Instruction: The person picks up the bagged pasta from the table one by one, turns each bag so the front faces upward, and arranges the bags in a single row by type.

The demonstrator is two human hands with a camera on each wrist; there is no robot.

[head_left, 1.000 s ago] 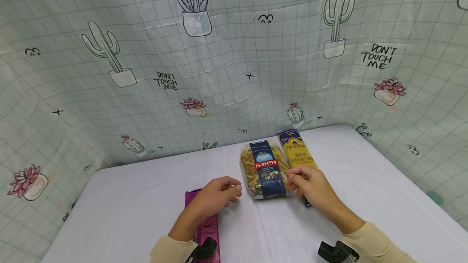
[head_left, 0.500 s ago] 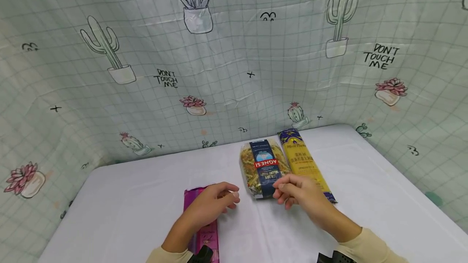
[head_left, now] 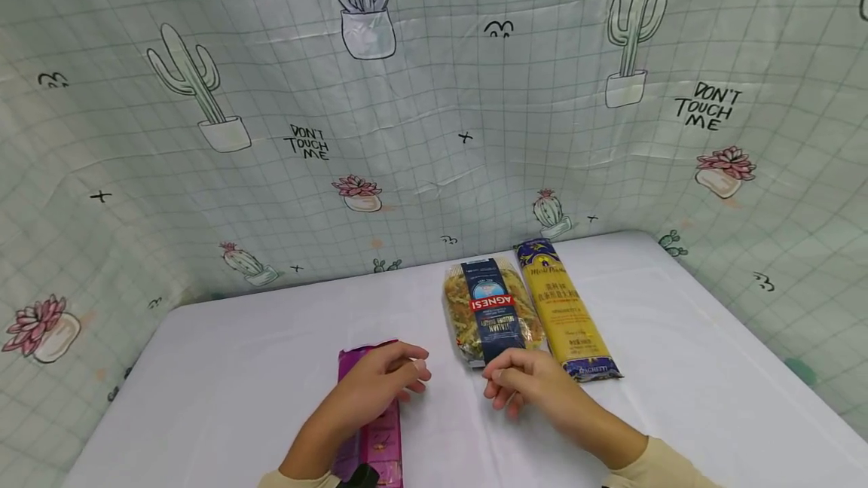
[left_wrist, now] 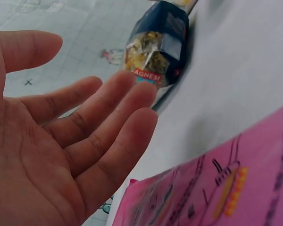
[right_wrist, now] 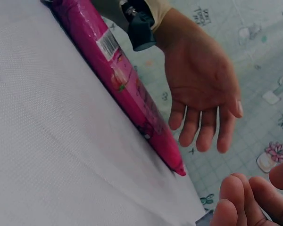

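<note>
Over the long pink-purple packet my left hand hovers with relaxed fingers and nothing in its palm. The left wrist view shows that palm bare, with the pink packet below it. My right hand, its fingers loosely bent and holding nothing, is just in front of the near end of the clear Agnesi pasta bag. To that bag's right lies a long yellow spaghetti packet with blue ends. In the right wrist view, several right fingertips show at the lower corner.
A white cloth covers the table. Behind it hangs a pale grid-patterned curtain printed with cacti. Dark wrist-camera mounts sit on my cuffs, one showing at the left.
My right hand has moved left and toward me, away from the yellow spaghetti packet, which is now uncovered. The left hand has drifted slightly left and nearer to me. The packets stay in place.
</note>
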